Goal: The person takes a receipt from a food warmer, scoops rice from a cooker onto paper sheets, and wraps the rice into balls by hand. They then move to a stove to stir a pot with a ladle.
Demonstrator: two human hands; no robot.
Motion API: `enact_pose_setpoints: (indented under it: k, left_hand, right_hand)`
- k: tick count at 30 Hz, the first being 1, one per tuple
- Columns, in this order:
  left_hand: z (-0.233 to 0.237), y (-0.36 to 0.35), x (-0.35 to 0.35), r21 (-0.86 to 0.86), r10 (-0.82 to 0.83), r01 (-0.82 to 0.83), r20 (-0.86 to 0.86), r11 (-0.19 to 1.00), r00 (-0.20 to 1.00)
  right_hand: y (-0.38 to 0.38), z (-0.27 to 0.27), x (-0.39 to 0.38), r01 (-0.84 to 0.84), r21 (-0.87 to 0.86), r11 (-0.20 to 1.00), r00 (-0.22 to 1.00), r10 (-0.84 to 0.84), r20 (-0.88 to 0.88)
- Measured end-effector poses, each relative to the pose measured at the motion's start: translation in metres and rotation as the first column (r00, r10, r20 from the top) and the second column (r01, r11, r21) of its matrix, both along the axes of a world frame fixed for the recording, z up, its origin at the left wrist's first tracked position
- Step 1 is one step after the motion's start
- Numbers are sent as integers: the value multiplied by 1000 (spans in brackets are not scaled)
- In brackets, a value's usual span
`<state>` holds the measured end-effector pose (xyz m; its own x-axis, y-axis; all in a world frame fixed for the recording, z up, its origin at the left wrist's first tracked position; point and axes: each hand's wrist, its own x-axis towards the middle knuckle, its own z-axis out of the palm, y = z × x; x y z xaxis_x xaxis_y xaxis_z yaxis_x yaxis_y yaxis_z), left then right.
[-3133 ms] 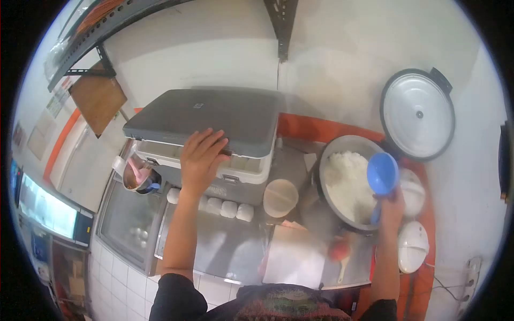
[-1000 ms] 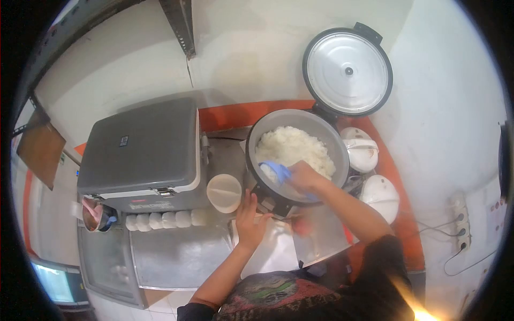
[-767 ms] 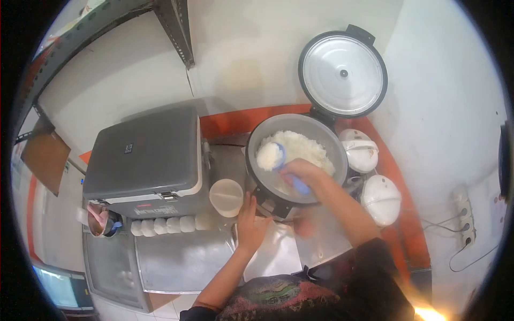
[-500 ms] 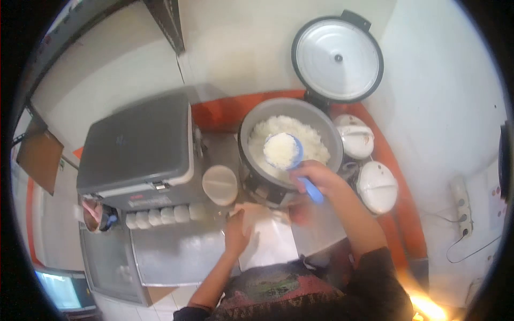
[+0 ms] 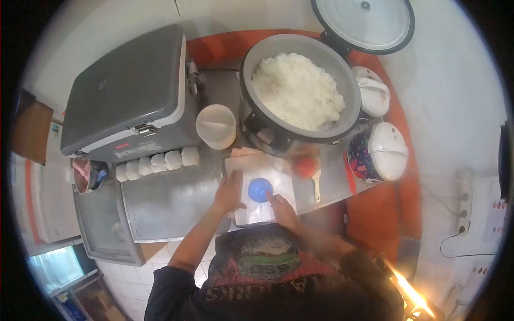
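A blue scoop (image 5: 260,190) is turned bowl-down over the white sheet of paper (image 5: 273,170). Its handle is inside my closed right hand (image 5: 284,210), and whatever lies under the bowl is hidden. My left hand (image 5: 229,193) rests on the left side of the sheet, fingers stretched out and thumb apart. Beyond the paper stands a large grey rice cooker (image 5: 353,88) with its lid (image 5: 369,24) raised, filled with cooked white rice (image 5: 299,91).
Left of the cooker are a translucent round tub (image 5: 216,128) and a big grey cooler box (image 5: 128,91), with several white rolled bundles (image 5: 158,162) in front. To the right are a red item (image 5: 304,166), a pale spatula (image 5: 317,184) and two white-lidded containers (image 5: 386,152).
My right hand has brought the rice-filled scoop from above the cooker down to the paper and turned it over. My left hand now lies flatter on the sheet. The view has tilted downward.
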<state>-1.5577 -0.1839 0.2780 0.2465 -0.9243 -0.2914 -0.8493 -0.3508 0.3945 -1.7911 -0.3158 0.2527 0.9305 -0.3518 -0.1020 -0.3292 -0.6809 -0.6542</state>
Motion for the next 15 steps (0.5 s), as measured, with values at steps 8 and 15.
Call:
enact_pose_setpoints:
  k: [8,15]
  left_hand:
    - [1,-4,5,-18,30,-30,51,999,998]
    - [-53,-27,-4,-366,293,-239,99,900,951]
  right_hand:
    - [-13,-3,2,-25,184,983,999,31,-29]
    - [-24,60,-4,219,519,826,966,-259,4]
